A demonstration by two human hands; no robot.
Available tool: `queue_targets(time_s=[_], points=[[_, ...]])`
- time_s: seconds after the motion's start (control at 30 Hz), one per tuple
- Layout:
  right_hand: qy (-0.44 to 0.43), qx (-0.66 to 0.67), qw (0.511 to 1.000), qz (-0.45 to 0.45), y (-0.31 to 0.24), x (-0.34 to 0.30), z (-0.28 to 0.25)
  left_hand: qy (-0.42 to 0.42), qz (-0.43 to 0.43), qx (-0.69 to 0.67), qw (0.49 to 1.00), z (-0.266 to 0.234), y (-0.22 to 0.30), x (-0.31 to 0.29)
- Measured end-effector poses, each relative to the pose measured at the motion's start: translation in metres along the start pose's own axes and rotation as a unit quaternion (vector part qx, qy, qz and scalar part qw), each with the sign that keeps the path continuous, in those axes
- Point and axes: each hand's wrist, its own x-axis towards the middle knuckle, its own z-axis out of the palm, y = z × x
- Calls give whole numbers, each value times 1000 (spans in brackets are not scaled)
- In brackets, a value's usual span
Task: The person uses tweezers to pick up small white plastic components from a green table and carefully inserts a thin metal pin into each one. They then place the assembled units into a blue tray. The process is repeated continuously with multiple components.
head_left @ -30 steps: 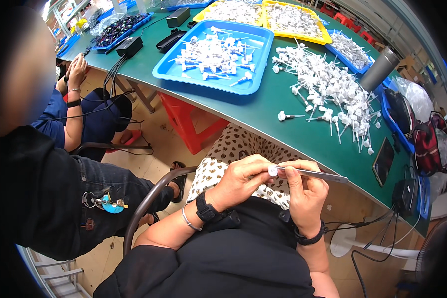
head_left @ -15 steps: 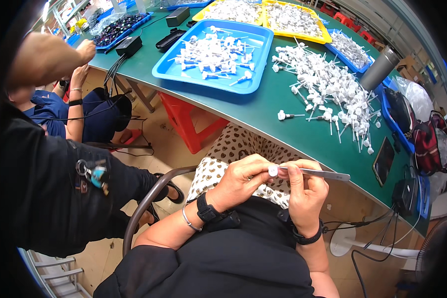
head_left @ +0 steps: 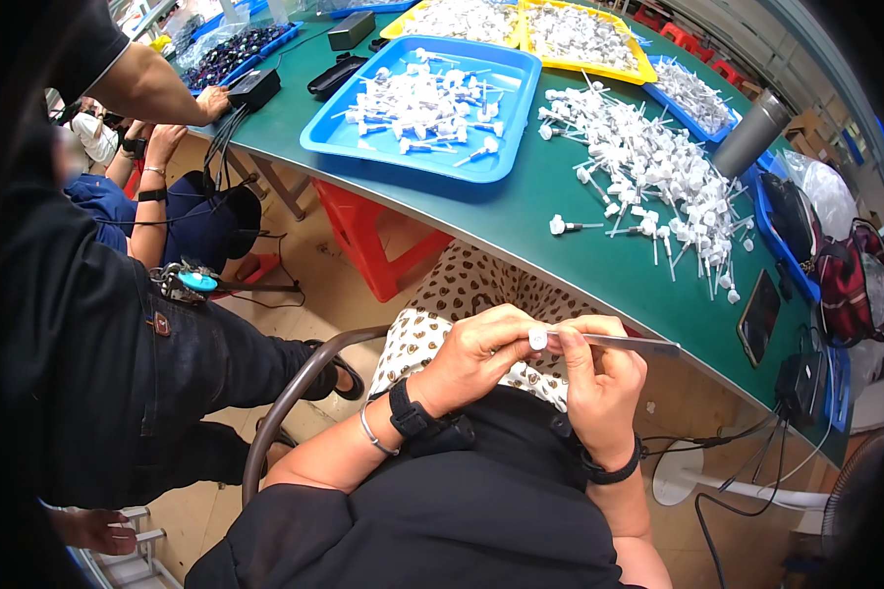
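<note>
In front of my lap, my left hand (head_left: pixel 488 346) pinches a small white plastic pump head (head_left: pixel 537 339) between thumb and fingertips. My right hand (head_left: pixel 604 378) is closed around flat silver tweezers (head_left: pixel 648 346), their broad end jutting out to the right. The tweezers' tip end meets the white part between my two hands; my fingers hide the exact contact. Ahead on the green table, a blue tray (head_left: pixel 329 147) holds many white pump heads with thin tubes. A loose pile of the same parts (head_left: pixel 673 182) lies to its right, with a single one (head_left: pixel 572 226) nearer the edge.
Yellow trays (head_left: pixel 584 71) of white parts stand farther back. A grey flask (head_left: pixel 751 135), a phone (head_left: pixel 758 319) and a black power adapter (head_left: pixel 801 381) line the right side. At left, a standing person (head_left: pixel 88 324) rests a hand beside a black box (head_left: pixel 255 88); another person sits behind.
The standing person at left has shifted, and their hand now lies on the table beside the black box. The tweezers have tilted and drawn slightly left; my hands stay almost in place.
</note>
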Motion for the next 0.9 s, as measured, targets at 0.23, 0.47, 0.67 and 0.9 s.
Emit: queue_targets(time_s=[0.23,0.47,0.67,0.9], points=[[-20,225,954,199,-9,9,-12,-23,44,11,999,-4,-5,1],[46,78,996,21,-5,1,-6,-5,-21,-83,996,-1,-1,0],[21,80,997,-4,0,-1,0,-2,-21,-79,997,0,0,0],[12,31,999,-34,2,0,2,1,-4,-43,999,0,1,0]])
